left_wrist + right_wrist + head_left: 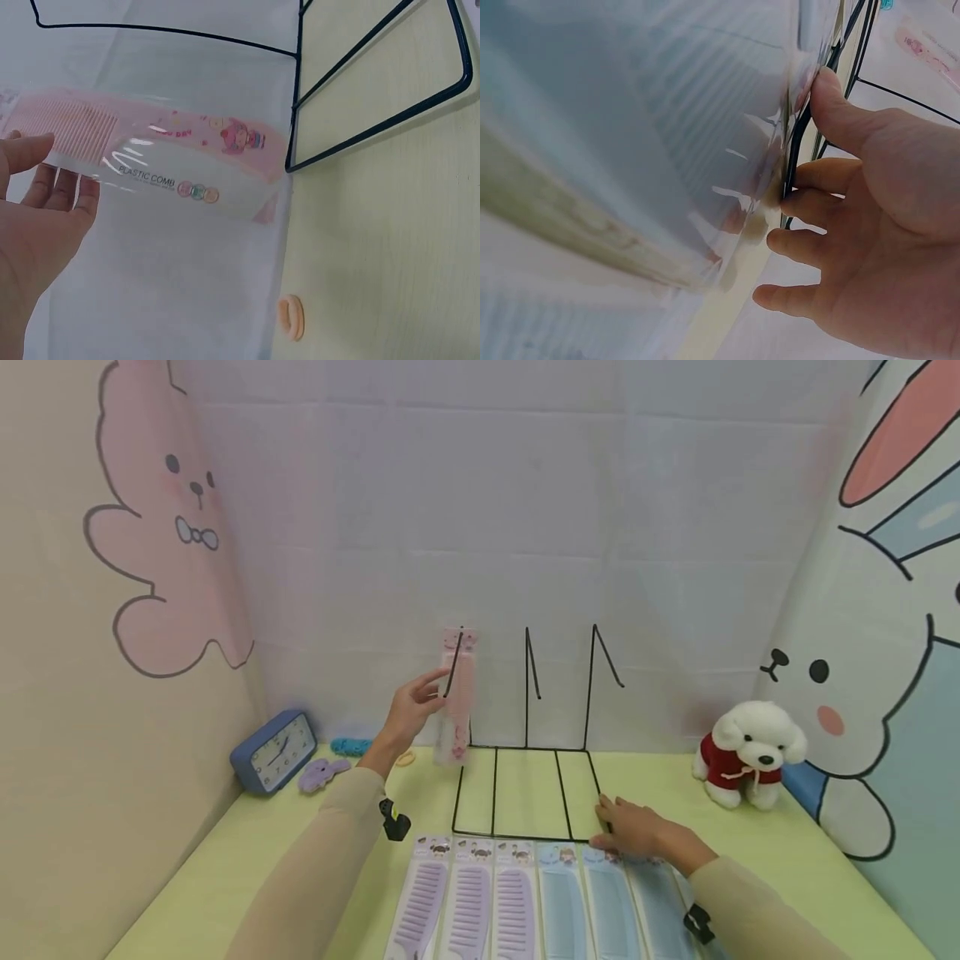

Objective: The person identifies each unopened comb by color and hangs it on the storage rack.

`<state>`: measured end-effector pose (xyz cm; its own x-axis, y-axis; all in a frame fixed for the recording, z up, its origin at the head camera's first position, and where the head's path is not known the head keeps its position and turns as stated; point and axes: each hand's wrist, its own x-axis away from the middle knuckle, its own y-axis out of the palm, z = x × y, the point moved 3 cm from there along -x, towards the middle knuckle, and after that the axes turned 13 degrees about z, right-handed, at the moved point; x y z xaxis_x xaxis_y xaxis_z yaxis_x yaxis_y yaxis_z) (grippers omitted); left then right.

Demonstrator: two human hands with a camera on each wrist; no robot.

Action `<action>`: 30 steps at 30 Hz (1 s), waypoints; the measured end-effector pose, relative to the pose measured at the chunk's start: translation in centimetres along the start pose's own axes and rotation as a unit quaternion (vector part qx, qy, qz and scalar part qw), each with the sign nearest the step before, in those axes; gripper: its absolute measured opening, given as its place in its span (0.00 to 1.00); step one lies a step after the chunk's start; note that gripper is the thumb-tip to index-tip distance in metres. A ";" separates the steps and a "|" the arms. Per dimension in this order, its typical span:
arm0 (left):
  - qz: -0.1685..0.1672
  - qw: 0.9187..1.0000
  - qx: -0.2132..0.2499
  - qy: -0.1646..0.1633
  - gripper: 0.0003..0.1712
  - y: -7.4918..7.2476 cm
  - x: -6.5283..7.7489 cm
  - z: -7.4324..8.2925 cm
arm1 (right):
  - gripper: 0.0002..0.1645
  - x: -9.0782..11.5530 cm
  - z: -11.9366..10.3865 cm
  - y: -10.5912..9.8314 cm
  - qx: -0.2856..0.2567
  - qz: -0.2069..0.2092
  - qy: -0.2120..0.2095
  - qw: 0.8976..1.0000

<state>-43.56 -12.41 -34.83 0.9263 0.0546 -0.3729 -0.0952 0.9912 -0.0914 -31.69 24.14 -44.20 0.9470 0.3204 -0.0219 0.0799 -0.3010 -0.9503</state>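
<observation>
A pink comb in a clear package [460, 710] hangs upright at the left hook of a black wire display rack [527, 727]. My left hand [414, 703] holds the package by its side edge, thumb in front and fingers behind, as the left wrist view shows. The print on this package [202, 172] reads "plastic comb". My right hand [633, 828] grips the front right corner of the rack's base, its thumb and fingertips at the wire [799, 142]. Blue packaged combs [609, 893] lie right beside that hand, partly covered by the right forearm.
Purple packaged combs [471, 902] lie in a row before the rack. At the left are a blue clock [276, 752], a purple item [322, 774], a teal item [350, 747] and a small peach ring [405, 758]. A white plush dog [752, 752] sits at the right.
</observation>
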 end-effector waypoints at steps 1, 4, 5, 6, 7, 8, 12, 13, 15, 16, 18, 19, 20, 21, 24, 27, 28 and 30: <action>0.003 1.000 0.010 -0.006 0.28 -0.1 0.0 -0.1 | 0.43 0.0 0.0 0.0 0.000 0.000 0.001 1.000; 0.013 0.999 0.036 -0.026 0.25 -0.2 0.0 -0.5 | 0.43 0.0 0.0 0.0 -0.003 0.000 -0.001 1.000; 0.017 0.999 0.038 -0.030 0.24 -0.1 0.0 -0.6 | 0.43 0.0 0.0 0.0 -0.003 0.000 0.000 1.000; 0.021 0.998 0.041 -0.032 0.23 -0.1 -0.1 -1.1 | 0.43 0.0 0.0 0.1 -0.004 0.000 0.000 1.000; 0.025 0.998 0.040 -0.034 0.22 -0.1 -0.1 -1.2 | 0.43 0.0 0.0 0.0 -0.004 0.000 0.000 1.000; 0.029 0.998 0.039 -0.036 0.22 0.0 -0.1 -1.2 | 0.43 0.0 0.0 0.0 -0.005 0.000 0.001 1.000; 0.038 0.999 0.027 -0.026 0.21 0.0 0.0 -1.6 | 0.44 0.0 0.0 0.0 -0.006 0.004 0.003 1.000; 0.039 0.999 0.026 -0.021 0.20 0.0 0.0 -1.8 | 0.44 0.0 0.0 0.0 -0.005 0.005 0.001 1.000; 0.041 0.999 0.027 -0.013 0.20 -0.1 0.1 -2.2 | 0.44 0.0 0.0 0.0 -0.004 0.007 0.000 1.000; 0.042 0.999 0.025 -0.008 0.20 -0.3 0.1 -2.3 | 0.43 0.0 0.0 -0.1 -0.003 0.009 0.000 1.000; 0.043 0.999 0.026 0.001 0.20 -0.6 0.2 -2.6 | 0.43 0.0 -0.1 -0.2 -0.003 0.009 0.001 1.000; 0.043 0.999 0.028 0.003 0.20 -0.8 0.3 -2.7 | 0.44 0.0 -0.1 -0.3 -0.002 0.008 0.000 1.000; 0.045 0.999 0.028 0.003 0.20 -1.0 0.4 -2.9 | 0.44 0.0 -0.2 -0.4 -0.002 0.007 0.000 1.000; 0.046 0.999 0.028 0.004 0.20 -1.2 0.5 -3.0 | 0.44 0.0 -0.2 -0.4 -0.001 0.005 0.001 1.000; 0.054 0.998 0.023 0.004 0.20 -1.8 1.1 -3.3 | 0.44 0.0 -0.3 -0.6 0.002 0.001 0.002 1.000; 0.054 0.999 0.008 0.006 0.19 -2.6 2.0 -3.8 | 0.42 0.0 -0.1 -0.6 -0.001 -0.004 0.004 1.000; 0.049 0.999 0.002 0.008 0.18 -2.8 2.3 -3.9 | 0.42 -0.1 0.0 -0.6 -0.001 -0.006 0.003 1.000; 0.033 0.999 -0.009 0.015 0.18 -3.3 3.0 -4.2 | 0.41 -0.2 0.1 -0.5 0.000 -0.011 0.000 1.000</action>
<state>-41.98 -16.04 -39.53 0.9063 0.1154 -0.4065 -0.1619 0.9834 -0.0818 -31.91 24.36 -43.76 0.9448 0.3275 -0.0012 0.1006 -0.2938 -0.9506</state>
